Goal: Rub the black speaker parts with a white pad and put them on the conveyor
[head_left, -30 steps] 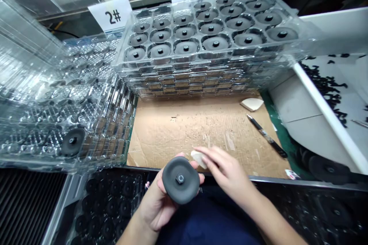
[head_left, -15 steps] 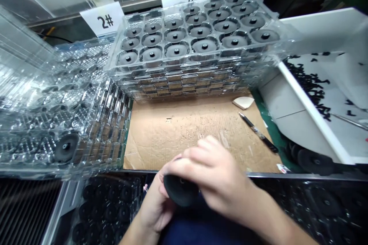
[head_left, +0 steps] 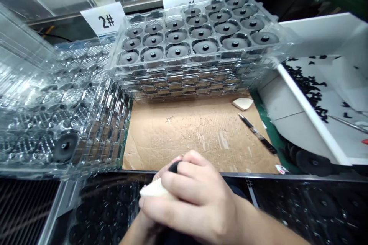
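My right hand [head_left: 198, 195] is closed around a white sponge wedge [head_left: 153, 188], whose pointed end sticks out past the thumb. Just behind its fingers shows the dark edge of a round black disc [head_left: 174, 166]. My left hand [head_left: 140, 222] is beneath, gripping the disc from below. Most of that hand and most of the disc are covered by the right hand. Both hands are together at the front edge of the cardboard sheet [head_left: 169, 138].
Stacked clear trays [head_left: 172, 69] at the back hold black discs. More trays [head_left: 94, 122] rise on the left, one disc [head_left: 66, 146] on top. A pen [head_left: 257, 133] and another sponge wedge [head_left: 243, 103] lie on the cardboard. Right, a white bin [head_left: 313, 116] holds small black parts.
The disc has turned from showing its broad face to being mostly hidden. My right hand has shifted left and down over it, and the sponge wedge has come into view.
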A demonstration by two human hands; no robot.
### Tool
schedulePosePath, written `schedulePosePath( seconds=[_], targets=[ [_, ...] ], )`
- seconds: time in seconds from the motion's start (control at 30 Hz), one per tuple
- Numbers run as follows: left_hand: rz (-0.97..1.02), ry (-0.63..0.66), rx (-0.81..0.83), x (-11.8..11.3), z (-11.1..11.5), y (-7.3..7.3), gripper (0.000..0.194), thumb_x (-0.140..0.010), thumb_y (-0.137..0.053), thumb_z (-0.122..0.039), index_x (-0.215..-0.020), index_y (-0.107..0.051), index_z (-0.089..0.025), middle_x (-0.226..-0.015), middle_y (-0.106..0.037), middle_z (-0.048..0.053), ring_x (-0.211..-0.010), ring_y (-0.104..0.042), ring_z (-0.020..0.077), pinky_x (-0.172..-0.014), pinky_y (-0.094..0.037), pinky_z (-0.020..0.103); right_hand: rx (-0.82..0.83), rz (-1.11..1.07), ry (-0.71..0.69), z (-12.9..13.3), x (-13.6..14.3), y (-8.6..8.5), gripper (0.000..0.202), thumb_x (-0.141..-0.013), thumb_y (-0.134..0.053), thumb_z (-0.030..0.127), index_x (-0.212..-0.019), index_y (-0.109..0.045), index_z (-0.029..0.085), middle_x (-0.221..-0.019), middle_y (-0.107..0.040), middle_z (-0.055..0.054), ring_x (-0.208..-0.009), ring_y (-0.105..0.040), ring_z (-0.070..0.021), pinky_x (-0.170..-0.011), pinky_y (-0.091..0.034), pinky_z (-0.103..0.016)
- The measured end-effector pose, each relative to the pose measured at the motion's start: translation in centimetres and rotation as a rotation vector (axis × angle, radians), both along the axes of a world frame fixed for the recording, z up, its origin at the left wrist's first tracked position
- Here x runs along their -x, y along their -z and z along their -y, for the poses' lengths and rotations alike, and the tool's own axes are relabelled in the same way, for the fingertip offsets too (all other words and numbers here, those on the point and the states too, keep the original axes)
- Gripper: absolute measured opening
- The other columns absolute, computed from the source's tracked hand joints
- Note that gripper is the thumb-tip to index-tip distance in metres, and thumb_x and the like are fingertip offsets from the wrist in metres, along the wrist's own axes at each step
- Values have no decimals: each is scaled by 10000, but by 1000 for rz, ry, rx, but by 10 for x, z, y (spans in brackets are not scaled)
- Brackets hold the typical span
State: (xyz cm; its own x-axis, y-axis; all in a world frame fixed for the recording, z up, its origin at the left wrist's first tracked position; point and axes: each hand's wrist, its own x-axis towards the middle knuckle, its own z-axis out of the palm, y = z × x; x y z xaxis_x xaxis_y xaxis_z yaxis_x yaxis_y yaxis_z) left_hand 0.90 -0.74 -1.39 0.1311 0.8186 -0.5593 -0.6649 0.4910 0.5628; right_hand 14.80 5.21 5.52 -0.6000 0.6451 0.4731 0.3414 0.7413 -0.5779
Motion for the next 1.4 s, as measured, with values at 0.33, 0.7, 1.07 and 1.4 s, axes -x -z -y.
schedulePosePath(
  seconds=[0.33, 0.7, 1.07, 1.4],
  targets=[
    [18, -137, -31, 14, -7, -8, 597, -568, -761, -431, -1125, -599, -293, -1208, -626, 69, -1075, -592, 251, -862, -488, 277, 546, 32, 330, 6, -23, 107, 201, -866, -502, 184, -986, -660, 216, -845, -685, -20, -770, -631, -155, -675, -480, -280],
    [18, -87, -24, 0, -9, -11, 472, -669, -703, -373, -1120, -609, -267, -1088, -662, 49, -1042, -592, 236, -910, -467, 321, 145, -213, 194, 17, 8, 5, 256, -885, -446, 133, -1114, -560, 124, -907, -680, -61, -772, -596, -153, -722, -458, -313],
    [56, -7, -94, 3, -15, -15, 546, -563, -778, -382, -1082, -634, -292, -1098, -669, 24, -1051, -588, 236, -973, -422, 332, 189, -126, 119, 13, 8, 6, 243, -880, -418, 105, -1063, -578, 112, -884, -663, -63, -743, -570, -154, -686, -412, -299],
    [171, 11, -34, 5, -8, -14, 569, -592, -764, -378, -1130, -610, -272, -1189, -633, 26, -1126, -542, 239, -1005, -387, 344, -4, 10, 66, -10, -7, 0, 340, -955, -328, 217, -944, -666, 187, -668, -587, -21, -601, -459, -138, -591, -343, -279]
  ],
)
